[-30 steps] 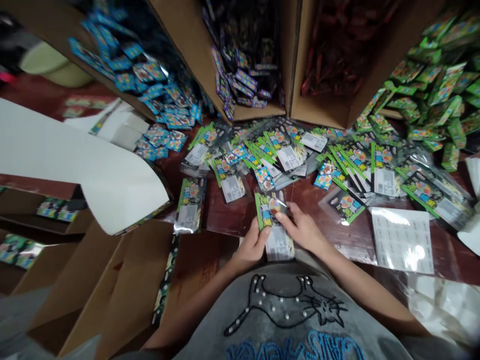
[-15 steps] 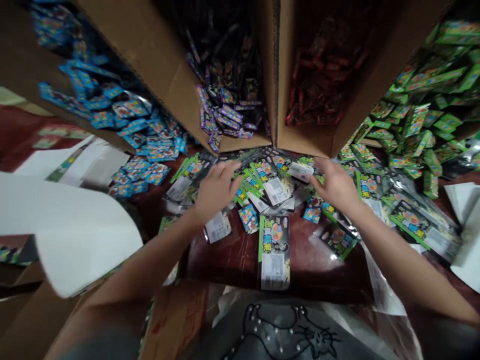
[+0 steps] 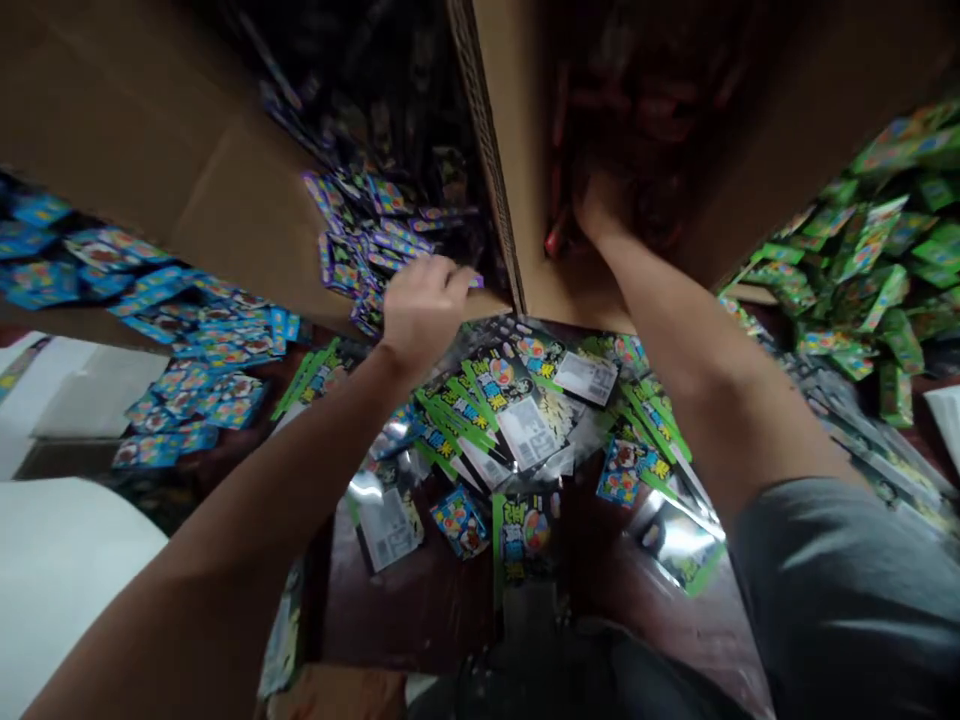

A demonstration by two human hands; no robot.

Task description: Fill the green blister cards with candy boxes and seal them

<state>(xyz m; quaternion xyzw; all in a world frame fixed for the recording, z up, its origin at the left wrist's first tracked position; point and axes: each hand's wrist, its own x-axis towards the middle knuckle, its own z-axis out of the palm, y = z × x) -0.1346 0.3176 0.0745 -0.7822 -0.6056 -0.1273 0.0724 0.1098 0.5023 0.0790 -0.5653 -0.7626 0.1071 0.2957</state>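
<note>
My left hand (image 3: 424, 305) is at the front of a cardboard box, against small purple packets (image 3: 394, 240). Its fingers are curled, and whatever lies under them is hidden. Deep in the neighbouring box, among red packets (image 3: 553, 240), is my right hand (image 3: 604, 205); shadow hides its fingers. Between my forearms, black-and-green printed pouches (image 3: 525, 425) with white labels lie fanned out on the dark red table (image 3: 420, 610). One pouch (image 3: 529, 540) lies apart, nearer to me. Small blue packets (image 3: 460, 522) rest beside the pouches.
Blue packets (image 3: 225, 330) are heaped at the left and green packets (image 3: 885, 260) at the right. The boxes' cardboard walls (image 3: 499, 150) stand upright in front of me. A white sheet (image 3: 67, 580) curves up at the lower left.
Both hands have moved forward from above the pouches: the left to the purple packets, the right into the box of red packets. The view has shifted closer to the boxes.
</note>
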